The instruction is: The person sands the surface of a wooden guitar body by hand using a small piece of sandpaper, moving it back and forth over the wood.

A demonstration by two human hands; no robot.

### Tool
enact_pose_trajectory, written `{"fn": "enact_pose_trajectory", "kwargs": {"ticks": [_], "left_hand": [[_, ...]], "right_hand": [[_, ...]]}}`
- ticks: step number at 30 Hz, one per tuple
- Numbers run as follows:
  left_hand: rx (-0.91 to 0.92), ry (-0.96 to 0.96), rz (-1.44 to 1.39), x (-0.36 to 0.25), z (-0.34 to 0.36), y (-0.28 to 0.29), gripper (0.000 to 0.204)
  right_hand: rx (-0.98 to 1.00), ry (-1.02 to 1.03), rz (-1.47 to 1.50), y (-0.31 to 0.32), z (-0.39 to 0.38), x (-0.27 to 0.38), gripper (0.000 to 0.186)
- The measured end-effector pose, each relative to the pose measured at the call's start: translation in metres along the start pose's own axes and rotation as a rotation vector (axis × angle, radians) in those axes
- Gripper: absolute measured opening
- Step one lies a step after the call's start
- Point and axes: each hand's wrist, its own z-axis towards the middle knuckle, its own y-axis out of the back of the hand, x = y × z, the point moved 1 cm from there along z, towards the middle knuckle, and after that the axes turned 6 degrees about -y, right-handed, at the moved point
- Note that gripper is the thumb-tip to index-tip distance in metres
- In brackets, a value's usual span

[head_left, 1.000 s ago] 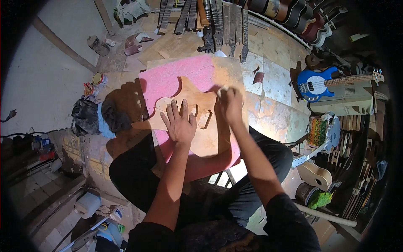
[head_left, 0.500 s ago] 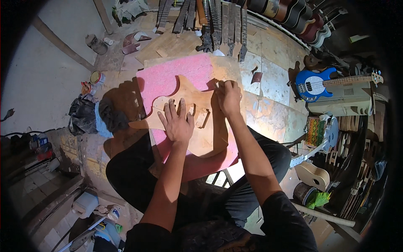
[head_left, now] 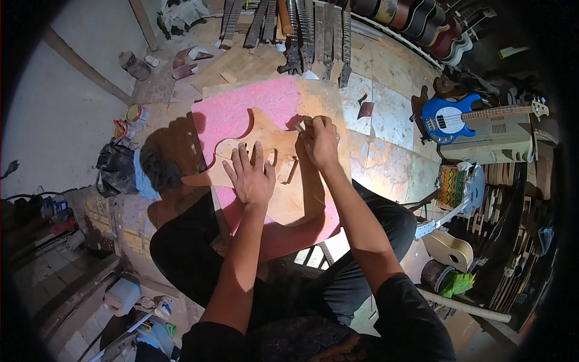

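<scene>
An unpainted wooden electric guitar body lies flat on a pink pad, with routed cavities in its middle. My left hand rests palm down on the body, fingers spread beside the cavities. At the body's far right edge, my right hand is closed round a small pale piece that looks like folded sandpaper. Most of that piece is hidden by the fingers. Shadow from my right arm falls across the right side of the body.
Several guitar necks lie beyond the board. A blue bass guitar rests on a pale cabinet at the right, above an unfinished acoustic body. Black plastic bag and cloths sit at the left, near an open tin.
My right hand has shifted slightly left and nearer along the body's edge, and more of the pale piece shows. My left hand stays on the body.
</scene>
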Motion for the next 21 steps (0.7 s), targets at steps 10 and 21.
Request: {"fn": "enact_pose_trajectory", "kwargs": {"ticks": [10,21], "left_hand": [[-0.023,0.025,0.011,0.015,-0.006,-0.002,0.068],[-0.024,0.037,0.011,0.013,-0.007,-0.008,0.067]], "right_hand": [[0.164,0.193,0.071,-0.006,-0.132,0.02,0.038],[0.07,0.006,0.091,-0.005,-0.147,0.031,0.041]]}}
